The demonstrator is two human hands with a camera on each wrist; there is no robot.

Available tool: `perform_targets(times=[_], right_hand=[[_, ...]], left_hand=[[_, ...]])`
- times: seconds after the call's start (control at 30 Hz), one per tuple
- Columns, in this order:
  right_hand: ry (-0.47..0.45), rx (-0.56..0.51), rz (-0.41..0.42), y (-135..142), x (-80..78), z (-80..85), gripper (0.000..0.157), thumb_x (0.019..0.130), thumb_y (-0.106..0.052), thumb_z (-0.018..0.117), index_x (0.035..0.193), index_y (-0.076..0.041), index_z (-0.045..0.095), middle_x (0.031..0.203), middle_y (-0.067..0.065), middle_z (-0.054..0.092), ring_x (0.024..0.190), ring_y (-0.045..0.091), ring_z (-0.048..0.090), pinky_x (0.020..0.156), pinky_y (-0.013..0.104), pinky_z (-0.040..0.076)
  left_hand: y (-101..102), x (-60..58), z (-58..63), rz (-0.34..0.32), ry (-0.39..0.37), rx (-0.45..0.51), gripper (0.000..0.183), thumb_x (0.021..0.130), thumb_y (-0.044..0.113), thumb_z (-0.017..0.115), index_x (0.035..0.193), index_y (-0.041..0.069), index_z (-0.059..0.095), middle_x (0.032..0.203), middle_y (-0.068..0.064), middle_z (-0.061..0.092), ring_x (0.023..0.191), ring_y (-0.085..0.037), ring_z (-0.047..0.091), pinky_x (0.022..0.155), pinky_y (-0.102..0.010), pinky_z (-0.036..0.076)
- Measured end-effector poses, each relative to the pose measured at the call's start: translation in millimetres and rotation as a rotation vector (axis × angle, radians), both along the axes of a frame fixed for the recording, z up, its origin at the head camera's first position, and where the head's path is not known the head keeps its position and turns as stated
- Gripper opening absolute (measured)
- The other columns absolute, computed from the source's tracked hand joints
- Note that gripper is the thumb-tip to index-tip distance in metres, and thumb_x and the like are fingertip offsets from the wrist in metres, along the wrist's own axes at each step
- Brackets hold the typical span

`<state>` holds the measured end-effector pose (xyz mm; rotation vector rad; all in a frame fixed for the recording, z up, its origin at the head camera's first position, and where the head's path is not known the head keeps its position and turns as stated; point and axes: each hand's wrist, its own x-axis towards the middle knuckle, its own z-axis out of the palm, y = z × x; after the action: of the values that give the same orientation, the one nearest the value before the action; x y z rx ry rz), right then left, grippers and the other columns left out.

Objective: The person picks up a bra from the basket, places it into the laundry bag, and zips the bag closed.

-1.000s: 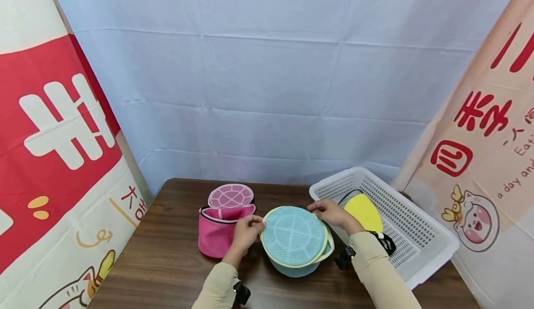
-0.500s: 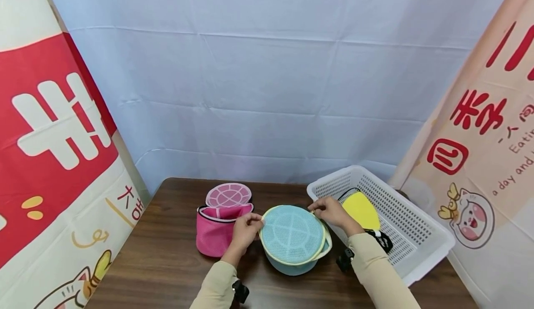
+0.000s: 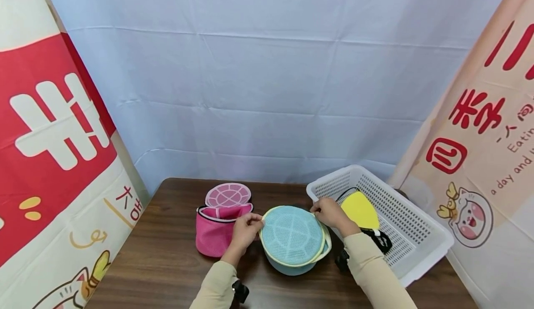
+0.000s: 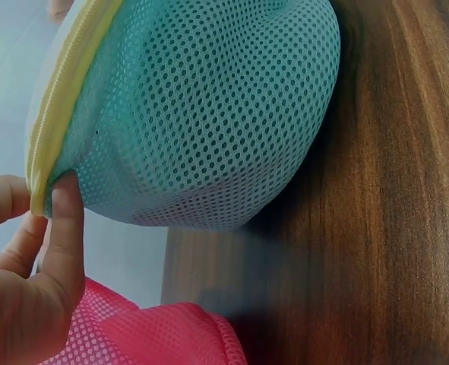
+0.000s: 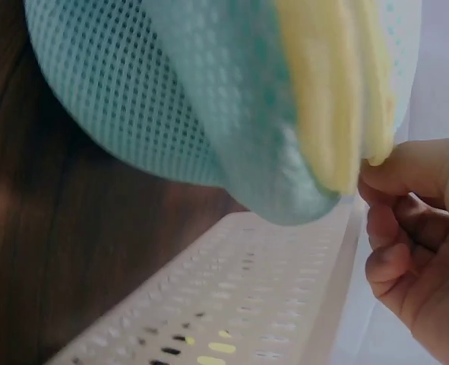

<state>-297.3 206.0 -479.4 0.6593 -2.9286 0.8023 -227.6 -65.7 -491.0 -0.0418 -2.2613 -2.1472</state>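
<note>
Mesh pouches: one teal (image 3: 293,236), one pink (image 3: 217,236); two hands pinch teal.

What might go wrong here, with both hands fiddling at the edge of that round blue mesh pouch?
1. The left hand and right hand only pinch the yellow rim of the blue mesh pouch, so the grip may slip.
2. The pouch sits tilted on the table and could tip or slide.
3. The right hand works close to the white basket and might knock it.

wall: pale blue cloth backdrop (image 3: 267,82) | sides: printed banners (image 3: 50,160) | furniture: dark wooden table (image 3: 162,258)
</note>
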Motion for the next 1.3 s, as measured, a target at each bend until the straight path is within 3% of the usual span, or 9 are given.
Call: perform_targets(times=[0.13,0.3,0.43,0.53,0.73,0.87,1.0,1.1,1.3], right_hand=[[-0.084,-0.146,-0.077,3.4,-1.0,-2.8,0.014,0.084,0.003,0.058,0.085,-0.002,0.071,0.082,0.005,0.065,0.069,0.017,0.058,0.060,0.032,0.048],[-0.348,-0.431,-0.214,2.7,-1.0,-1.6,0.019,0.088,0.001,0.049,0.098,0.006,0.065,0.073,0.012,0.057,0.054,0.014,0.043,0.048,0.027,0.036],[-0.415,-0.509,-0.256,0.6,-1.0,1.9,0.023,0.088,0.002,0.045,0.098,0.010,0.064,0.074,0.011,0.058,0.052,0.016,0.044,0.047,0.026,0.035],[-0.374,-0.432,-0.213,1.8,-1.6,2.6,0.019,0.088,0.005,0.048,0.096,0.011,0.065,0.078,0.012,0.061,0.057,0.019,0.050,0.049,0.028,0.041],[-0.082,-0.155,-0.073,7.8,-3.0,-2.4,0.012,0.084,0.001,0.061,0.079,-0.002,0.071,0.073,0.003,0.063,0.058,0.014,0.052,0.052,0.029,0.043],[-0.003,-0.148,-0.058,10.3,-3.4,-6.0,0.011,0.083,-0.002,0.064,0.077,-0.006,0.071,0.068,-0.001,0.061,0.056,0.012,0.050,0.052,0.029,0.043],[0.017,-0.161,-0.063,11.0,-1.8,-7.8,0.010,0.082,-0.003,0.065,0.077,-0.007,0.072,0.069,-0.003,0.062,0.057,0.010,0.052,0.053,0.028,0.044],[0.036,-0.152,-0.055,10.0,1.1,-7.5,0.009,0.082,-0.003,0.066,0.078,-0.008,0.073,0.071,-0.002,0.064,0.059,0.010,0.054,0.053,0.027,0.045],[0.150,-0.105,-0.030,6.8,7.1,-8.6,0.006,0.082,-0.003,0.068,0.082,-0.006,0.073,0.079,0.003,0.066,0.072,0.019,0.060,0.058,0.029,0.048]], left_hand=[[-1.0,-0.6,-3.1,0.013,-0.007,-0.014,0.017,0.085,0.001,0.061,0.096,-0.012,0.062,0.074,-0.011,0.057,0.061,-0.018,0.055,0.054,-0.038,0.052],[-2.0,1.0,2.2,0.004,-0.010,-0.040,0.018,0.086,0.001,0.060,0.098,-0.012,0.061,0.075,-0.014,0.057,0.063,-0.022,0.055,0.057,-0.042,0.053],[-3.4,-9.9,-13.9,-0.010,-0.004,-0.022,0.018,0.085,0.002,0.061,0.098,-0.011,0.061,0.076,-0.012,0.057,0.067,-0.031,0.057,0.058,-0.047,0.052],[-4.5,-17.2,-27.9,-0.008,0.000,-0.017,0.017,0.085,0.004,0.063,0.097,-0.009,0.063,0.074,-0.009,0.057,0.067,-0.031,0.058,0.056,-0.046,0.052],[-4.7,-19.5,-37.3,0.009,-0.015,-0.022,0.018,0.084,0.008,0.065,0.096,-0.005,0.063,0.073,-0.006,0.056,0.061,-0.018,0.055,0.053,-0.038,0.052],[-5.0,-19.0,-35.7,0.016,-0.019,-0.017,0.018,0.083,0.008,0.065,0.096,-0.006,0.063,0.074,-0.008,0.057,0.060,-0.017,0.055,0.052,-0.038,0.052],[-5.2,-18.6,-34.1,0.026,-0.028,-0.037,0.018,0.084,0.008,0.065,0.096,-0.005,0.063,0.075,-0.007,0.057,0.061,-0.016,0.055,0.052,-0.036,0.052],[-4.3,-15.8,-30.6,0.066,0.050,-0.184,0.014,0.082,0.008,0.066,0.091,-0.002,0.065,0.072,-0.004,0.058,0.062,-0.014,0.055,0.055,-0.034,0.051],[3.7,-6.7,-13.4,0.219,0.280,-0.697,0.009,0.078,0.009,0.069,0.084,0.003,0.065,0.072,-0.003,0.059,0.067,-0.021,0.058,0.060,-0.035,0.048]])
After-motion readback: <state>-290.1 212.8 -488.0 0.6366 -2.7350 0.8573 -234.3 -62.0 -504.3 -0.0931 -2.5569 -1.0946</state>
